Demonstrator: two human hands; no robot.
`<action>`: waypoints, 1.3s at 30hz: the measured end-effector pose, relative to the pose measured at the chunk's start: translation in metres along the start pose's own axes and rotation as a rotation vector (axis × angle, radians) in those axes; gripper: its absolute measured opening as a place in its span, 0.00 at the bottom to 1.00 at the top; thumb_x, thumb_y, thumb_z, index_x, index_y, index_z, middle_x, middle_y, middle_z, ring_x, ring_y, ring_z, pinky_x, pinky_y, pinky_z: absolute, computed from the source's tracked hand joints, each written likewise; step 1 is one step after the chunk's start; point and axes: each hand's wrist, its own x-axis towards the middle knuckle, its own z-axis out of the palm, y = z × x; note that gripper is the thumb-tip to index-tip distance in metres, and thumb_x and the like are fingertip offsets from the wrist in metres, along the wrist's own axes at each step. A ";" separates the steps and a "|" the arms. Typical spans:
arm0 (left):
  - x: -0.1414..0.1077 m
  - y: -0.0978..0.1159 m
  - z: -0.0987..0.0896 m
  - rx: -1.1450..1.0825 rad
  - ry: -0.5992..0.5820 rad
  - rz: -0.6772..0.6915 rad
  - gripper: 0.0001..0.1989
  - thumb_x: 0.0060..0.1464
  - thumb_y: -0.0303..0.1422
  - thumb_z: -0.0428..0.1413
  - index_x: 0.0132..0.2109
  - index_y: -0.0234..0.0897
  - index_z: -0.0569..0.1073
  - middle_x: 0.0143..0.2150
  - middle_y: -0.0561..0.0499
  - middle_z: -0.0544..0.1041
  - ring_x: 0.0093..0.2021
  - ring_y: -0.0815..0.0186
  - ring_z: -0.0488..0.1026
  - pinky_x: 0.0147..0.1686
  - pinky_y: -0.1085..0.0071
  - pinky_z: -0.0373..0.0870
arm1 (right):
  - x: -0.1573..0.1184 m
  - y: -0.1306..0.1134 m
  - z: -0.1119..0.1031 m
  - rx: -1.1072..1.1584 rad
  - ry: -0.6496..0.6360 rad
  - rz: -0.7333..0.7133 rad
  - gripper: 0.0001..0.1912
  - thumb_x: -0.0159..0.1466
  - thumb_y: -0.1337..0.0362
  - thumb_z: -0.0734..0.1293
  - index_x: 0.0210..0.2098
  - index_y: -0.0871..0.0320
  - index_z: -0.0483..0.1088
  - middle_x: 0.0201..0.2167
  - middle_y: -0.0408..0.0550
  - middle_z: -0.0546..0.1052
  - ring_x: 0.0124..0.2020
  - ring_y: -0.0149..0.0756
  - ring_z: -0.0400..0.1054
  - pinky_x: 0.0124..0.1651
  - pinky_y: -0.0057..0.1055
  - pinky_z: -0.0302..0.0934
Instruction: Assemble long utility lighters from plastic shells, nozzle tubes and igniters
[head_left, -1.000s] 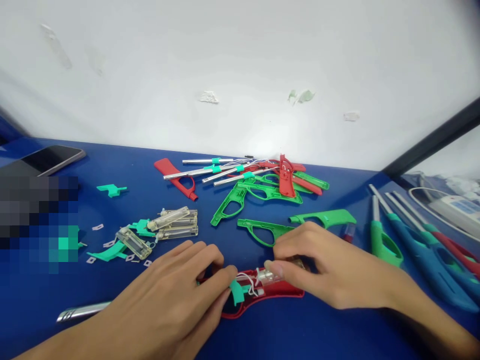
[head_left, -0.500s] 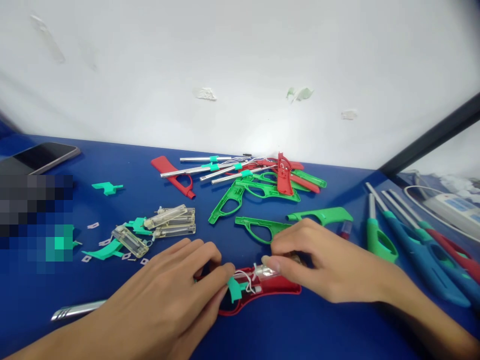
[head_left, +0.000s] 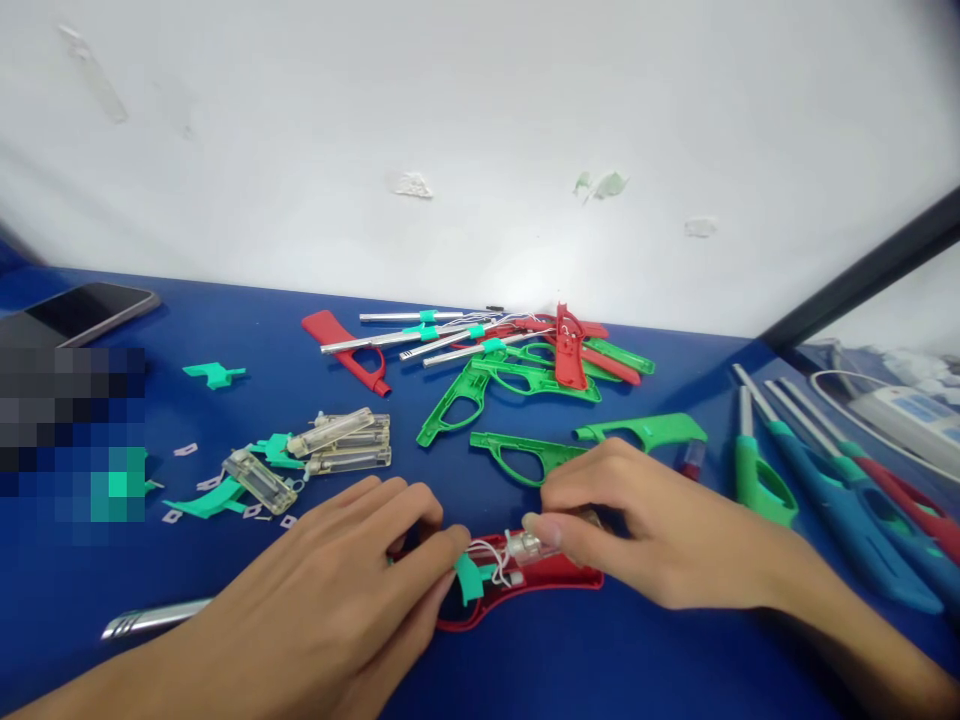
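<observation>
Covering the red shell's end: left hand.

Both hands curl palm-down, thumbs and fingers bent inward.

Item: one view, head-mounted, worn by the person I stand watching.
Station: above the worktop, at the near side, behind the left hand and right hand.
Facing: forward and down, toward the pale wall, which fills the upper part.
Range: close; forearms enter from the lower corners, and the red shell sits low, near centre.
Limits: phone cut by the left edge, white device by the right.
</observation>
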 end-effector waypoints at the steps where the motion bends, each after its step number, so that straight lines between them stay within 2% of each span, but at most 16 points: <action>1: 0.000 0.000 0.000 0.000 0.001 -0.002 0.16 0.74 0.29 0.43 0.56 0.42 0.74 0.45 0.48 0.77 0.41 0.61 0.75 0.40 0.63 0.73 | 0.000 0.000 0.000 -0.002 0.007 -0.003 0.26 0.76 0.53 0.61 0.25 0.56 0.54 0.21 0.35 0.59 0.23 0.27 0.52 0.30 0.34 0.45; 13: -0.006 0.001 0.003 0.009 -0.032 -0.007 0.18 0.72 0.25 0.45 0.63 0.42 0.67 0.50 0.47 0.76 0.48 0.58 0.75 0.46 0.60 0.73 | -0.001 0.001 0.001 -0.005 0.051 0.002 0.25 0.76 0.55 0.62 0.25 0.56 0.54 0.21 0.36 0.57 0.23 0.28 0.51 0.31 0.34 0.44; 21: -0.008 0.003 0.004 0.015 -0.066 -0.025 0.18 0.71 0.25 0.45 0.62 0.44 0.68 0.51 0.46 0.75 0.51 0.56 0.75 0.49 0.57 0.73 | 0.001 0.000 0.000 -0.023 0.035 0.009 0.24 0.76 0.56 0.63 0.26 0.56 0.54 0.22 0.35 0.58 0.24 0.28 0.53 0.32 0.34 0.45; 25: -0.006 0.003 0.002 0.102 -0.044 0.036 0.18 0.69 0.23 0.45 0.60 0.40 0.71 0.48 0.45 0.77 0.45 0.55 0.76 0.44 0.56 0.73 | 0.001 0.000 0.000 -0.027 0.026 0.004 0.24 0.76 0.56 0.63 0.25 0.56 0.53 0.22 0.35 0.58 0.24 0.28 0.52 0.31 0.34 0.44; 27: -0.002 0.005 0.001 0.152 0.000 0.089 0.17 0.69 0.23 0.44 0.58 0.37 0.72 0.44 0.45 0.78 0.42 0.55 0.76 0.41 0.55 0.73 | 0.001 0.000 0.000 -0.031 0.026 0.002 0.24 0.76 0.56 0.62 0.25 0.57 0.53 0.21 0.36 0.58 0.24 0.28 0.52 0.32 0.34 0.44; 29: 0.004 0.008 0.001 0.137 0.036 0.087 0.16 0.71 0.24 0.44 0.54 0.36 0.74 0.42 0.46 0.79 0.40 0.56 0.76 0.40 0.57 0.73 | 0.001 0.000 0.000 -0.022 0.028 0.000 0.24 0.75 0.56 0.63 0.25 0.56 0.54 0.21 0.36 0.59 0.23 0.28 0.53 0.32 0.34 0.44; 34: 0.017 0.012 0.007 -0.162 0.021 -0.157 0.11 0.72 0.29 0.50 0.46 0.43 0.78 0.43 0.52 0.78 0.39 0.65 0.75 0.38 0.68 0.73 | 0.001 -0.001 -0.001 -0.032 0.040 -0.015 0.25 0.76 0.54 0.62 0.24 0.57 0.56 0.21 0.36 0.60 0.23 0.27 0.54 0.31 0.34 0.44; 39: 0.027 0.017 0.008 -0.287 -0.054 -0.340 0.09 0.69 0.33 0.54 0.45 0.47 0.81 0.41 0.55 0.79 0.39 0.67 0.77 0.39 0.70 0.72 | 0.000 -0.003 -0.003 -0.046 0.047 -0.040 0.24 0.76 0.55 0.60 0.24 0.57 0.57 0.20 0.37 0.62 0.23 0.27 0.54 0.32 0.35 0.43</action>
